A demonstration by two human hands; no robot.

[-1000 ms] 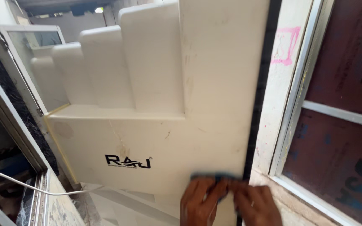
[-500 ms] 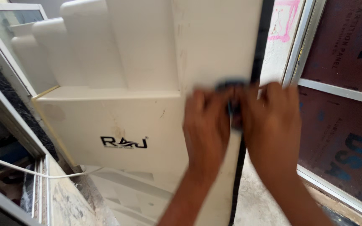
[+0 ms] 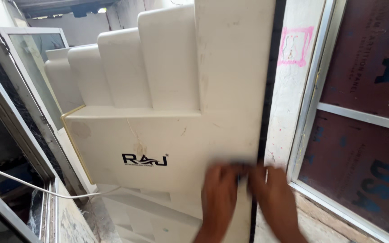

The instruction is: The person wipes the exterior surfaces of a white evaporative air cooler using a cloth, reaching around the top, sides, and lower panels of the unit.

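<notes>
1. Pressing together at the lower centre of the frame, the left hand (image 3: 220, 193) and right hand (image 3: 273, 198) meet on the right edge of a tall cream panel (image 3: 230, 90).
2. Both grips pinch one small dark thing (image 3: 239, 173), blurred and mostly hidden, so I cannot tell what it is; it sits against the panel edge, beside the black strip (image 3: 269, 90) running up that edge.
3. Judging by its marks and smudges, the panel face higher up looks not yet worked; the hands sit low on it.
4. Stepped cream panels (image 3: 127, 72) stand at upper left; a dark board (image 3: 361, 148) fills the right.
</notes>
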